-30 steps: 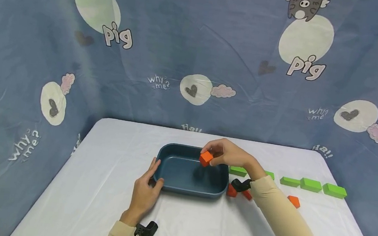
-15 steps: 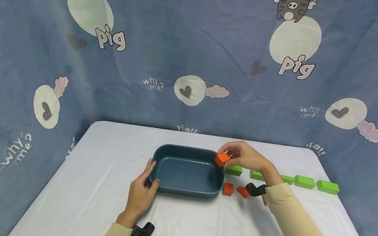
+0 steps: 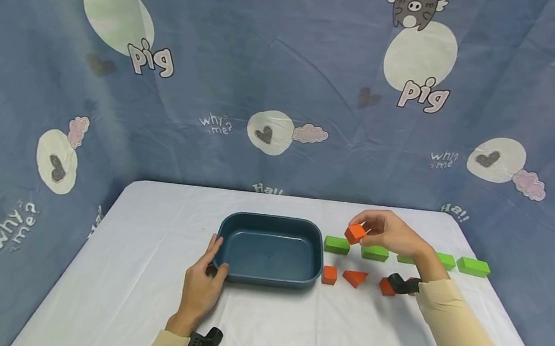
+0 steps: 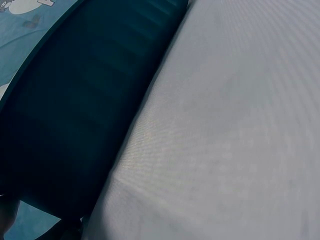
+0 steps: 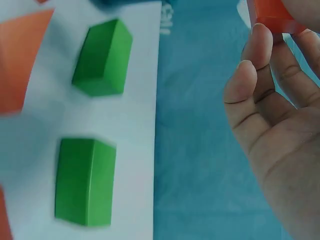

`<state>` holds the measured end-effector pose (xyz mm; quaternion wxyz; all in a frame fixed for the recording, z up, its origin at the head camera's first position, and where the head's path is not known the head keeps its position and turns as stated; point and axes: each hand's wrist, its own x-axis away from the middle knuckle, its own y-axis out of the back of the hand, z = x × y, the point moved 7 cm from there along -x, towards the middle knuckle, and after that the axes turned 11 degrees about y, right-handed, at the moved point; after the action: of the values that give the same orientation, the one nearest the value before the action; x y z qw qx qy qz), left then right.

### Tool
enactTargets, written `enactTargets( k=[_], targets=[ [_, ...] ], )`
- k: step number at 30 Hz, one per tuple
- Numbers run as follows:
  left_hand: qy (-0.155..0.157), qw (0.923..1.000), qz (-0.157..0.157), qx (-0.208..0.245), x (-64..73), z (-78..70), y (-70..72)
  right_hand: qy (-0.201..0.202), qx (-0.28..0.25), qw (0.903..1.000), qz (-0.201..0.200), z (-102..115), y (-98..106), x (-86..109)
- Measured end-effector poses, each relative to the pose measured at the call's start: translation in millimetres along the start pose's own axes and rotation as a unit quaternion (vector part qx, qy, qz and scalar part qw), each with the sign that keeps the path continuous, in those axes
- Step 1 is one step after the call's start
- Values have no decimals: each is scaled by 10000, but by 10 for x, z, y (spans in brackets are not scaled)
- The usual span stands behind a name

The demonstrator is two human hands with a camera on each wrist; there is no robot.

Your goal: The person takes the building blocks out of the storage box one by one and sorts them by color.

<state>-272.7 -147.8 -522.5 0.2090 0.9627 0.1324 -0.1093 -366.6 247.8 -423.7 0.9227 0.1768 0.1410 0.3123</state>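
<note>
My right hand (image 3: 395, 233) pinches an orange block (image 3: 355, 234) between thumb and fingertips, held above the row of green blocks. In the right wrist view, the same orange block (image 5: 272, 17) shows at the top right by the fingertips. My left hand (image 3: 201, 288) touches the near left corner of a dark blue rectangular tray (image 3: 264, 280), its fingers fairly straight along the side and thumb by the front rim. The tray's bare inner floor shows. Most of the left hand is out of frame in the left wrist view, where the tray wall (image 4: 85, 110) fills the left side.
Several green blocks (image 3: 337, 245) form a row right of the tray. In front of them lie an orange block (image 3: 329, 275), an orange triangular block (image 3: 355, 278) and another orange block (image 3: 387, 287), partly behind the wrist camera. A patterned blue cloth (image 3: 197, 151) hangs behind the white table (image 3: 140, 271).
My right hand has carried the orange block from over the tray to the right, above the green blocks. The left hand stays at the tray's corner. The head view has shifted slightly.
</note>
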Motion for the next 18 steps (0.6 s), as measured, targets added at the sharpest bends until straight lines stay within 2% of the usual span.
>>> enactTargets(
  k=[8, 18],
  targets=[
    [-89, 10000, -29, -2, -15, -34, -18, -192, 454, 9974, -519, -84, 322, 409],
    [34, 10000, 4, 79, 4, 13, -41, -467, 540, 9925, -992, -205, 590, 922]
  ],
)
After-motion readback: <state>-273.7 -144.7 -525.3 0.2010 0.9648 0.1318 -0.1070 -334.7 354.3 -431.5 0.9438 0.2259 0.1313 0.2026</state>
